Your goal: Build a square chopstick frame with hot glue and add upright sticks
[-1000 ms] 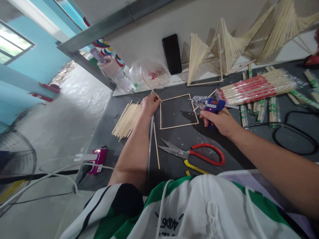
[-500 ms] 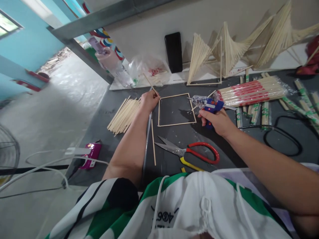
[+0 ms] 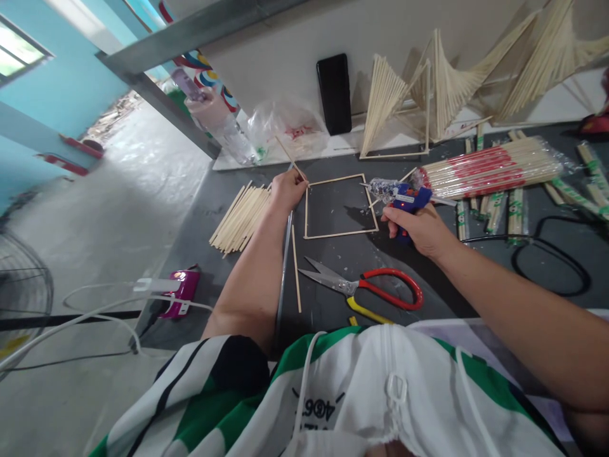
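My left hand (image 3: 288, 188) pinches the lower end of a thin wooden stick (image 3: 288, 152) at the far left corner of a square stick frame (image 3: 340, 235). The stick leans up and to the left. In my right hand (image 3: 415, 227) is a blue glue gun (image 3: 405, 199), its nozzle pointing left over the right side of the frame. A pile of loose sticks (image 3: 240, 219) lies left of my left forearm. One single stick (image 3: 296, 270) rests below the frame, beside scissors (image 3: 354, 289) with a red and a yellow handle, blades spread.
Behind stand a black phone (image 3: 333, 95), a water bottle (image 3: 221, 124), a plastic bag (image 3: 288, 130) and a twisted stick model (image 3: 442, 95). Wrapped sticks (image 3: 495, 166) and a black cable (image 3: 552, 287) lie at right. A magenta power adapter (image 3: 183, 293) sits at the left edge.
The view has shifted slightly, moving everything a little to the right. Both hands keep their holds, on the stick and the glue gun, with hardly any movement relative to the frame.
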### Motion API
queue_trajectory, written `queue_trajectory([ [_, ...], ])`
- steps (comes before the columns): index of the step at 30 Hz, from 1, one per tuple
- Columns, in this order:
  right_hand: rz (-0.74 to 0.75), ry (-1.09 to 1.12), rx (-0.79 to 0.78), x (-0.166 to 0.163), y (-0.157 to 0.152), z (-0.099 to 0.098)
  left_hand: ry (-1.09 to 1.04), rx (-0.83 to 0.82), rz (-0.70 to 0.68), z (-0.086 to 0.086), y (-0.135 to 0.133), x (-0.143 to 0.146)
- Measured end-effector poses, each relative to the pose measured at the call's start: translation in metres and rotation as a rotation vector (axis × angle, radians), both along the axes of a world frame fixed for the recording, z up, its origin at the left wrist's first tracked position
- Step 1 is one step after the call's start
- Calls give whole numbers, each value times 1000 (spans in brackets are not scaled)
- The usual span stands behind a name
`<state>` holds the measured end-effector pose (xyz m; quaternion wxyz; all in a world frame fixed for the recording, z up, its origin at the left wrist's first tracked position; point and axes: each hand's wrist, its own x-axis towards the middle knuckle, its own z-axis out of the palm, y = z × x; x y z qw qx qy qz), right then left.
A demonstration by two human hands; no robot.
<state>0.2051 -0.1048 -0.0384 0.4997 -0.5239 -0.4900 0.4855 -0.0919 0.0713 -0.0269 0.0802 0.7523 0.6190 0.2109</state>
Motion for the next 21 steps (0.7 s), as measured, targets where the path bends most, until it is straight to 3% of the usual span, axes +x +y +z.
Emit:
queue_trajectory([
  [21,27,-7,10,3,1,-8,-7,-11,8,0,-1,1],
])
